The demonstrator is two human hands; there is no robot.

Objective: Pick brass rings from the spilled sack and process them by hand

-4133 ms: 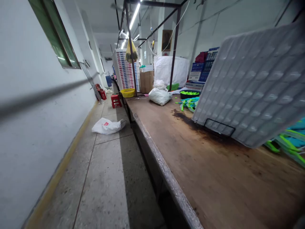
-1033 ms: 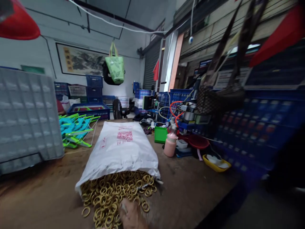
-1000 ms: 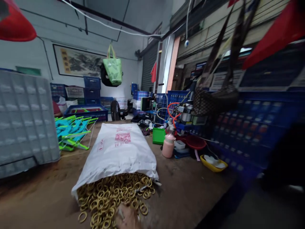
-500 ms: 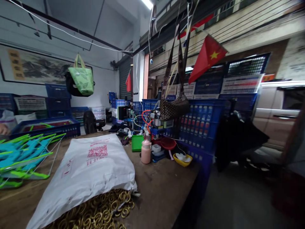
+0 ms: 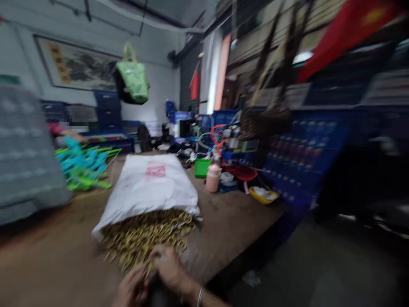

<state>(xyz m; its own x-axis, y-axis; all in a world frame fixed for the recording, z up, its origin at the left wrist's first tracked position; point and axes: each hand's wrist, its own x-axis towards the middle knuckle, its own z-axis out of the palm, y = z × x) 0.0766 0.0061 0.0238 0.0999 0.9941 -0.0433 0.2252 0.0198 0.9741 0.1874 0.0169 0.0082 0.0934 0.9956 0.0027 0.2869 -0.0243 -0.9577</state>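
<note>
Where gold rings (image 5: 140, 238) spill from the white sack (image 5: 148, 187), left hand (image 5: 132, 285) and right hand (image 5: 170, 265) curl before it (blurred; grasp indeterminable).

Thin silvery bracelet (image 5: 200, 296) round bare right forearm (image 5: 211, 300), bare right hand (image 5: 170, 266), bare left hand (image 5: 131, 286)

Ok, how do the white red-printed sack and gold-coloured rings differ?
The white red-printed sack is large and single; the gold-coloured rings are small and many. The sack lies on its side; the rings spill loosely from its mouth. Both rest on the brown tabletop.
</note>
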